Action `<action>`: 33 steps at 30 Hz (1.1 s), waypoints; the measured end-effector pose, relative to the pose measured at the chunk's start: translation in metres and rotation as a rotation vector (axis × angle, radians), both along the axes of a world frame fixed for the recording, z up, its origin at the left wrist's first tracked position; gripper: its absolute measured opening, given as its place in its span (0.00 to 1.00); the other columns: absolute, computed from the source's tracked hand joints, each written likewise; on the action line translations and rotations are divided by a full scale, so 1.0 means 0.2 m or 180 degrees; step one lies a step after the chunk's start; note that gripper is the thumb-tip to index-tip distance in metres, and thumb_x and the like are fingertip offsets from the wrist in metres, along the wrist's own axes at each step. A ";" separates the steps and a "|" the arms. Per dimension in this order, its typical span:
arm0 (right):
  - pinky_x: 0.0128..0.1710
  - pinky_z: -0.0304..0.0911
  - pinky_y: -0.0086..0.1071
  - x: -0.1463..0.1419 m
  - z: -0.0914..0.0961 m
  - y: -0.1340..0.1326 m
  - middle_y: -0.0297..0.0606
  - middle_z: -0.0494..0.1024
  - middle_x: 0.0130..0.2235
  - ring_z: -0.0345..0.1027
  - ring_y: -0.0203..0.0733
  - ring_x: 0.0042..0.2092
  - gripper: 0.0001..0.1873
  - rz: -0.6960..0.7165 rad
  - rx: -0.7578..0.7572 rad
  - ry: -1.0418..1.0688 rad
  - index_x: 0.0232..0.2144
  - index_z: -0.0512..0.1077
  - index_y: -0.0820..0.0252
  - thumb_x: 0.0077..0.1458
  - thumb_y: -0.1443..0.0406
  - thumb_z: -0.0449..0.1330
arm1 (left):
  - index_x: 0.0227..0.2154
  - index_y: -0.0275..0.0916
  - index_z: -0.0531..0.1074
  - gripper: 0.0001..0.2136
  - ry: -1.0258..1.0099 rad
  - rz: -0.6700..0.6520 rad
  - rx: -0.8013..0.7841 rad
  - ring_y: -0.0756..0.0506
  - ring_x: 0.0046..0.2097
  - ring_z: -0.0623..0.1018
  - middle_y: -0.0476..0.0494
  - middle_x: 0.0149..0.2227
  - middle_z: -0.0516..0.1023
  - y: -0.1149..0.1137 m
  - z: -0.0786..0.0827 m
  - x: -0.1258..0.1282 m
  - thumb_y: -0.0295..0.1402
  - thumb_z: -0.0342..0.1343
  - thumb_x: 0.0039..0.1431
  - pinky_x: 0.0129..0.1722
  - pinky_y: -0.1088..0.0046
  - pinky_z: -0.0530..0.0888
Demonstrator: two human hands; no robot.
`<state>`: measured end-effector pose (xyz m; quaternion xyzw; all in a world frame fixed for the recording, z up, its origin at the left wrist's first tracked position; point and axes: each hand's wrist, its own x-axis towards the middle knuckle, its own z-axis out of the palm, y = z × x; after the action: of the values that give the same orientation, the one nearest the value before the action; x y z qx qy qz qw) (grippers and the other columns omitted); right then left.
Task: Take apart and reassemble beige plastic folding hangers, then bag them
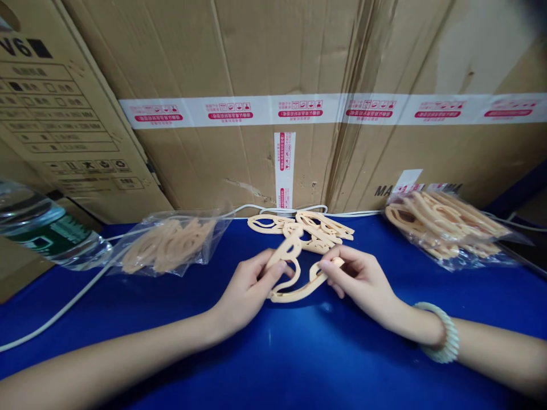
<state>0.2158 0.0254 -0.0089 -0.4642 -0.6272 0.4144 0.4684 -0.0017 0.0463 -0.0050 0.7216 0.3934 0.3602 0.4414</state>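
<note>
Between my two hands is a beige folding clothes hanger (294,294), its two arms joined at the bottom and spread in a V. My left hand (252,285) pinches the left arm, which slants up and away. Fingers of my right hand (354,276) close on the tip of the other arm. Just behind the held piece lies a loose pile of similar beige hangers (269,225), partly hidden by it.
At left, a clear bag of beige hangers (171,245) lies by a tilted water bottle (47,228). More bagged hangers (444,222) are stacked at right. A white cable (64,310) crosses the blue tabletop (273,364). Cardboard boxes (256,57) stand behind.
</note>
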 end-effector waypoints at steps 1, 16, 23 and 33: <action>0.17 0.52 0.24 0.01 -0.01 0.01 0.27 0.65 0.18 0.56 0.29 0.17 0.17 -0.0098 -0.0019 -0.0001 0.27 0.69 0.61 0.56 0.53 0.61 | 0.33 0.37 0.72 0.13 -0.0203 0.0132 -0.0081 0.46 0.36 0.76 0.45 0.35 0.78 0.00 -0.01 0.01 0.40 0.49 0.66 0.35 0.73 0.70; 0.14 0.52 0.22 0.03 -0.06 0.10 0.25 0.68 0.21 0.58 0.30 0.19 0.18 -0.0471 -0.0326 0.1125 0.33 0.62 0.56 0.54 0.52 0.63 | 0.38 0.40 0.62 0.13 -0.1370 0.0844 -0.0550 0.45 0.28 0.78 0.43 0.32 0.81 0.07 -0.06 0.00 0.46 0.51 0.64 0.28 0.70 0.73; 0.26 0.70 0.25 0.02 -0.06 0.10 0.30 0.73 0.28 0.70 0.31 0.27 0.16 0.0252 -0.0657 0.1417 0.32 0.70 0.61 0.46 0.60 0.70 | 0.37 0.37 0.70 0.11 -0.0965 -0.0396 -0.0860 0.38 0.53 0.74 0.36 0.53 0.75 0.03 -0.02 -0.02 0.41 0.54 0.62 0.53 0.60 0.67; 0.33 0.71 0.31 0.01 -0.05 0.04 0.36 0.78 0.31 0.73 0.37 0.33 0.05 0.0618 0.0507 0.0312 0.32 0.75 0.59 0.53 0.64 0.66 | 0.37 0.38 0.65 0.12 -0.0216 -0.0816 -0.1098 0.50 0.28 0.72 0.50 0.28 0.75 0.01 -0.01 0.04 0.38 0.59 0.56 0.29 0.75 0.67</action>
<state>0.2173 0.0334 -0.0195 -0.3418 -0.6764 0.4289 0.4916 0.0059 0.0483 -0.0066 0.6669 0.3391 0.2526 0.6135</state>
